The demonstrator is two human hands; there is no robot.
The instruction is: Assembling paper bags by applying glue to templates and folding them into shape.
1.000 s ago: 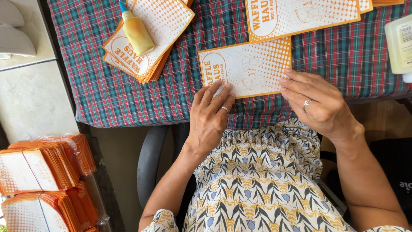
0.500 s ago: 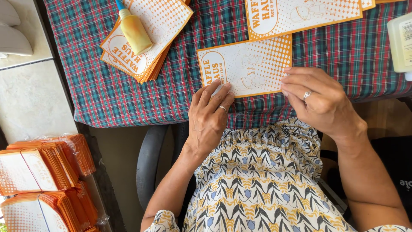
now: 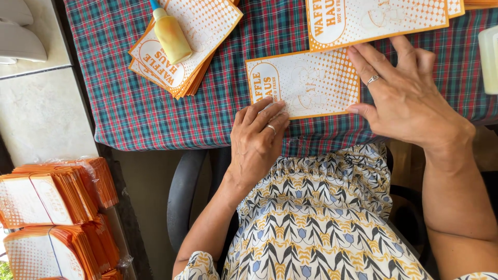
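Paper bag (image 3: 306, 85) lies flat, long axis left-right.

The scene is seen from a single head-worn camera, aimed steeply downward and held close. The near edge of the table (image 3: 155, 119) fills the upper frame; the lap and a floor strip at left are taken in below.

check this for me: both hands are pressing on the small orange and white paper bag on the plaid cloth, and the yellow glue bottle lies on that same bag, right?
Not quite. In the head view the glue bottle lies on a separate stack of bags further left. Both the left hand and right hand do touch the small bag.
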